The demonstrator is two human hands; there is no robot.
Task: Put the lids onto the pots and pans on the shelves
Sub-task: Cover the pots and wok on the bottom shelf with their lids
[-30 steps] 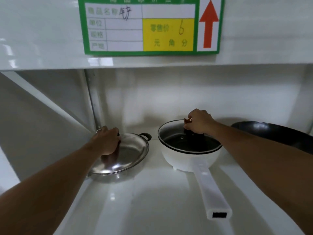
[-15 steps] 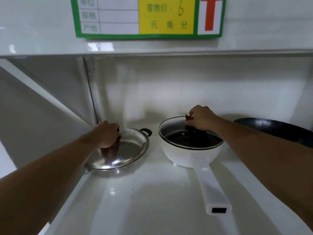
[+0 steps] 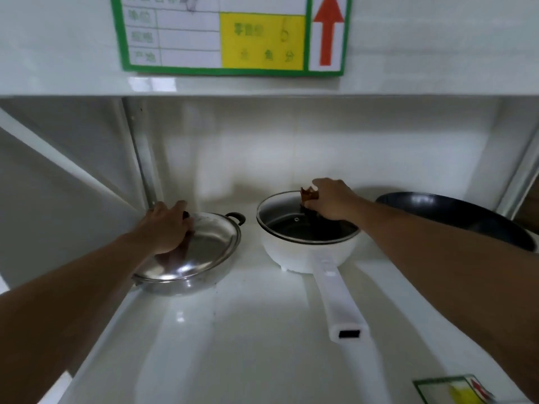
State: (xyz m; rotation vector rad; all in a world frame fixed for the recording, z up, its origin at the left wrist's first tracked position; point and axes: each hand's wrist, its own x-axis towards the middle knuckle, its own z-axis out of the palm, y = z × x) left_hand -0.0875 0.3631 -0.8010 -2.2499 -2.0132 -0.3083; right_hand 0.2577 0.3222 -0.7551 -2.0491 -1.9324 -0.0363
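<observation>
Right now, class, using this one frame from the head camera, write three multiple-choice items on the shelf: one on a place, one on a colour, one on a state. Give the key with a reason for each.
1. Where does the uncovered black pan sit?
A. right of the white pot
B. left of the steel pan
C. on the shelf above

2. What colour is the arrow on the price label?
A. blue
B. red
C. black

3. What is the left hand doing?
A. hanging free
B. resting on the bare shelf
C. gripping the knob of the steel lid

Key: 1 A, it lies at the far right, beyond the white pot. 2 B, the arrow points up in red. 3 C, the fingers close over the knob while the right hand holds the glass lid.
</observation>
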